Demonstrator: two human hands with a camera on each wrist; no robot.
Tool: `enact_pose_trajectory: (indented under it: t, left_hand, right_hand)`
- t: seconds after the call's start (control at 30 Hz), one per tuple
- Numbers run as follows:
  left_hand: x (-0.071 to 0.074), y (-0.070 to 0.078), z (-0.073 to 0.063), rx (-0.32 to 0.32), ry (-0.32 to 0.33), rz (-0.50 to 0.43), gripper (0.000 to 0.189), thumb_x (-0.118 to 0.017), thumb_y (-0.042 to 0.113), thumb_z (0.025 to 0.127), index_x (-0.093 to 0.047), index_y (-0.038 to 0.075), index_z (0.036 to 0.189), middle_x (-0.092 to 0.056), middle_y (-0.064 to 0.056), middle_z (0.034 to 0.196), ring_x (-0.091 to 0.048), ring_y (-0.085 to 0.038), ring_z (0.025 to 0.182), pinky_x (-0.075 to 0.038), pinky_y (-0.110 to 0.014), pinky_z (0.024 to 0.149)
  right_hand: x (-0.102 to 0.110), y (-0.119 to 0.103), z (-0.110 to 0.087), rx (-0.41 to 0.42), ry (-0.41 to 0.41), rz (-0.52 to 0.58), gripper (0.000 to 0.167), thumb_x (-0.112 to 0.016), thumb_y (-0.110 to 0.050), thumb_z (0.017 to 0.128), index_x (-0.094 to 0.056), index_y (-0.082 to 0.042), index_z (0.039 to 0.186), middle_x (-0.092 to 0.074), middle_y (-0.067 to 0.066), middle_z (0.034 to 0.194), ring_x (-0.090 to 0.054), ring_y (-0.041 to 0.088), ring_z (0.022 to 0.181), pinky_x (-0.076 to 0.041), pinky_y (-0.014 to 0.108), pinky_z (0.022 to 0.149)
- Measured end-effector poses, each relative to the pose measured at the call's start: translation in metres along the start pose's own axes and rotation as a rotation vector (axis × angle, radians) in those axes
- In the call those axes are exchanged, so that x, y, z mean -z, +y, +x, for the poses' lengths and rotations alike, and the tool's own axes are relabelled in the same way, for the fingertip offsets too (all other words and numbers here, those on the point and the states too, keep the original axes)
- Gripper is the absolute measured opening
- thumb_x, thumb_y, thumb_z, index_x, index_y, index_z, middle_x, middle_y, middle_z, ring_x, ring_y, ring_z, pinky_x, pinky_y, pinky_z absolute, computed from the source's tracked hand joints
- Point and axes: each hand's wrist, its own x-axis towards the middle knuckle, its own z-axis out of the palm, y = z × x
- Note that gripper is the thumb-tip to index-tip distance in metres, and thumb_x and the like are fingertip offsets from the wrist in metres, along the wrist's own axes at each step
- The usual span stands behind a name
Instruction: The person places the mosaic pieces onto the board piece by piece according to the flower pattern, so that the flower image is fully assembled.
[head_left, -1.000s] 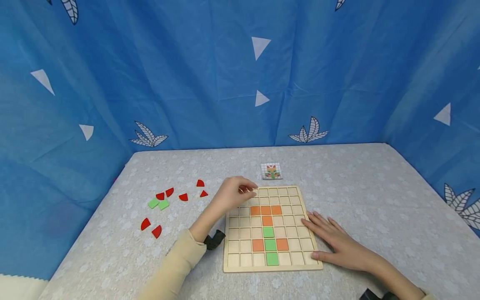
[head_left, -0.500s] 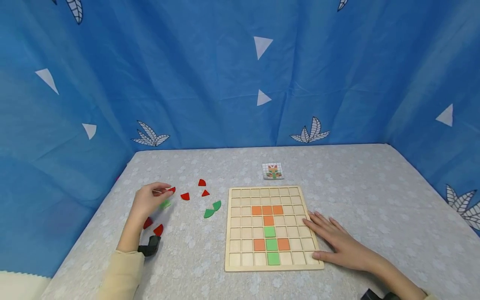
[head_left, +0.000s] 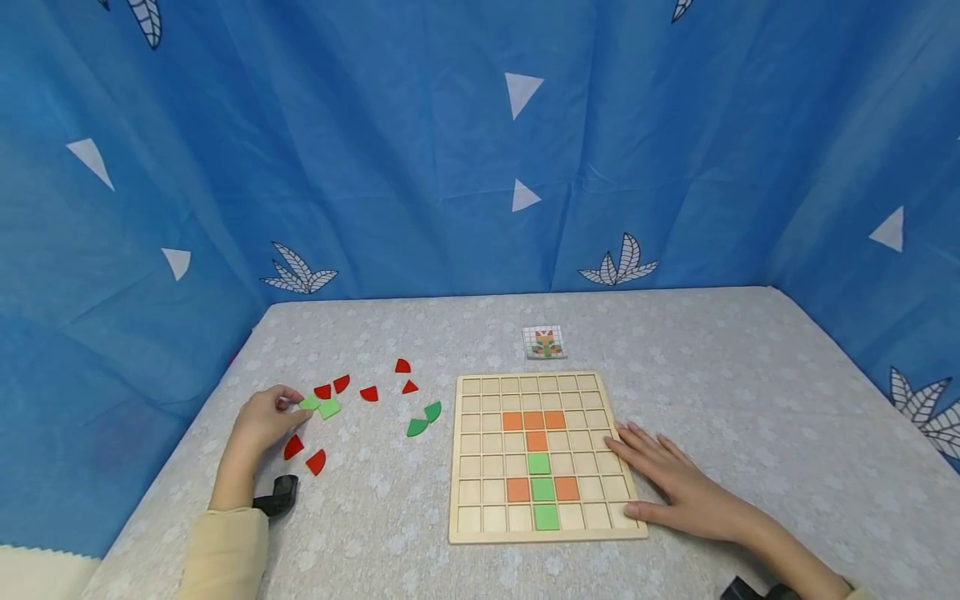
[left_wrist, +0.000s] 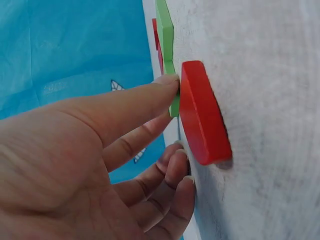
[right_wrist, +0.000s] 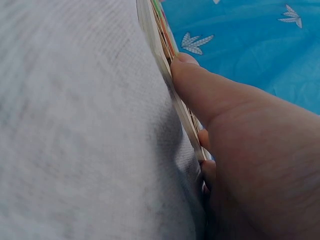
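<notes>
My left hand is at the left of the table, its thumb and index finger pinching a light green square tile. In the left wrist view, the thumb overlaps that tile's edge and a red quarter-circle piece lies close by. Beside the pinched tile are another light green tile and a red piece. My right hand rests with extended fingers along the right edge of the wooden grid board. Orange tiles and green tiles sit in some of its squares.
Two dark green quarter-circles lie left of the board. Several red pieces are spread around the left side, with a small red triangle among them. A pattern card lies behind the board. Blue curtains enclose the table.
My left hand has gone from over the board's upper left to the loose pieces at left, then slightly further left onto the light green tile. My right hand stays on the board's edge.
</notes>
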Motion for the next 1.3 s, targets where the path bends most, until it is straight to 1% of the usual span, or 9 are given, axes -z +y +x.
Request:
enact_pose_trajectory:
  t: [0.17,0.3,0.5,0.7,0.83,0.9,1.03,1.2,1.3]
  left_hand:
    - [-0.003,0.0,-0.001,-0.016,0.029,-0.012,0.034,-0.07,0.012,0.082,-0.055,-0.009,0.104,-0.053,-0.03,0.099,-0.049,-0.043,0.091,-0.043,-0.054,0.077]
    - [-0.005,0.001,-0.001,-0.033,0.058,-0.027,0.028,-0.07,0.009,0.081,-0.054,-0.007,0.098,-0.056,-0.023,0.091,-0.052,-0.037,0.083,-0.045,-0.047,0.071]
    - [-0.002,0.006,-0.001,-0.05,0.081,-0.013,0.018,-0.069,0.006,0.081,-0.058,-0.005,0.089,-0.057,-0.014,0.078,-0.05,-0.028,0.071,-0.041,-0.037,0.061]
    - [0.001,0.018,-0.004,-0.08,0.115,-0.016,0.016,-0.068,0.009,0.084,-0.062,-0.004,0.092,-0.06,-0.015,0.082,-0.052,-0.029,0.074,-0.043,-0.04,0.065]
    - [0.005,0.032,-0.007,-0.138,0.102,-0.071,0.018,-0.067,0.012,0.086,-0.063,-0.004,0.093,-0.061,-0.014,0.084,-0.056,-0.028,0.076,-0.046,-0.039,0.066]
    - [0.006,0.042,-0.009,-0.185,0.07,-0.121,0.018,-0.067,0.012,0.087,-0.063,-0.004,0.094,-0.062,-0.013,0.085,-0.058,-0.027,0.078,-0.047,-0.037,0.067]
    - [-0.002,0.068,-0.013,-0.274,-0.048,-0.253,0.017,-0.066,0.011,0.088,-0.063,-0.003,0.097,-0.062,-0.01,0.086,-0.059,-0.027,0.08,-0.047,-0.035,0.068]
    - [-0.029,0.103,-0.021,-0.334,-0.211,-0.384,0.014,-0.068,0.009,0.086,-0.064,-0.001,0.095,-0.061,-0.007,0.083,-0.059,-0.028,0.079,-0.047,-0.034,0.069]
    - [-0.044,0.118,-0.026,-0.38,-0.293,-0.431,0.012,-0.068,0.008,0.086,-0.065,-0.001,0.094,-0.061,-0.007,0.081,-0.058,-0.026,0.076,-0.048,-0.035,0.068]
  right_hand:
    - [0.0,0.0,0.0,0.005,0.0,-0.009,0.076,-0.066,-0.041,0.085,-0.031,-0.017,0.148,-0.022,0.013,0.151,-0.012,0.028,0.139,0.008,0.02,0.103]
    - [0.0,0.0,0.0,0.004,0.002,-0.008,0.076,-0.067,-0.041,0.085,-0.031,-0.017,0.148,-0.022,0.012,0.151,-0.013,0.029,0.138,0.008,0.021,0.103]
    - [0.001,-0.001,0.0,0.008,0.005,-0.014,0.076,-0.067,-0.04,0.085,-0.031,-0.017,0.148,-0.022,0.012,0.151,-0.014,0.031,0.138,0.007,0.023,0.104]
    - [0.002,-0.001,0.0,0.006,0.004,-0.017,0.076,-0.067,-0.04,0.085,-0.031,-0.018,0.148,-0.022,0.012,0.151,-0.014,0.029,0.138,0.007,0.024,0.104]
    - [0.003,-0.001,0.0,0.008,0.004,-0.023,0.076,-0.066,-0.04,0.085,-0.03,-0.018,0.148,-0.022,0.012,0.151,-0.014,0.03,0.138,0.007,0.024,0.105]
    - [0.003,-0.001,0.0,0.012,0.005,-0.024,0.076,-0.066,-0.04,0.085,-0.03,-0.018,0.148,-0.022,0.012,0.151,-0.015,0.031,0.138,0.007,0.023,0.104]
    - [0.003,-0.001,0.0,0.013,0.002,-0.02,0.076,-0.066,-0.039,0.085,-0.03,-0.018,0.148,-0.022,0.012,0.151,-0.015,0.03,0.138,0.008,0.021,0.104]
    - [0.002,0.0,0.0,0.0,-0.005,-0.004,0.075,-0.066,-0.04,0.086,-0.03,-0.018,0.148,-0.021,0.012,0.151,-0.013,0.029,0.138,0.008,0.023,0.104]
    - [0.001,-0.001,0.0,-0.007,-0.008,0.006,0.075,-0.066,-0.041,0.086,-0.03,-0.019,0.148,-0.021,0.011,0.152,-0.013,0.029,0.138,0.007,0.025,0.105]
